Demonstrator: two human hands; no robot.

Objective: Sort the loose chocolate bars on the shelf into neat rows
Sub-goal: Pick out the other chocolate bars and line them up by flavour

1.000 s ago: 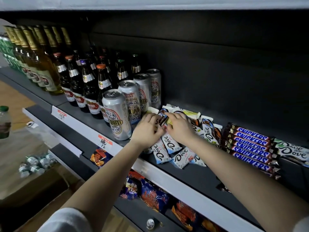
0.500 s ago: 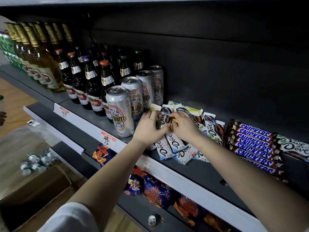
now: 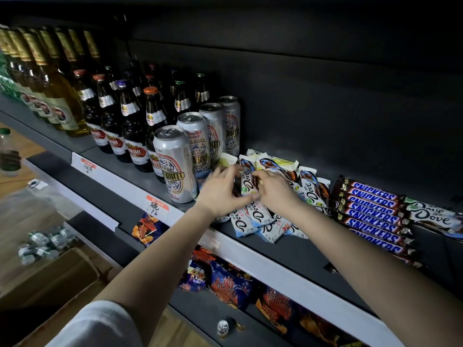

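Note:
A loose heap of white and blue Dove chocolate bars (image 3: 258,219) lies on the dark shelf (image 3: 295,249), just right of the beer cans. My left hand (image 3: 220,189) and my right hand (image 3: 275,189) both reach into the heap. Between them stands one Dove bar (image 3: 246,182), pinched by the fingers of both hands. More Dove bars (image 3: 312,189) lie behind and to the right. A neat row of several Snickers bars (image 3: 370,214) sits further right, with another Dove bar (image 3: 431,214) beyond it.
Tall silver beer cans (image 3: 175,164) stand right beside my left hand, with rows of brown bottles (image 3: 130,126) further left. Snack bags (image 3: 228,281) fill the lower shelf. A cardboard box (image 3: 50,279) sits on the floor at lower left.
Both hands have drawn together around one Dove bar and lifted it upright out of the heap. The camera has shifted slightly closer.

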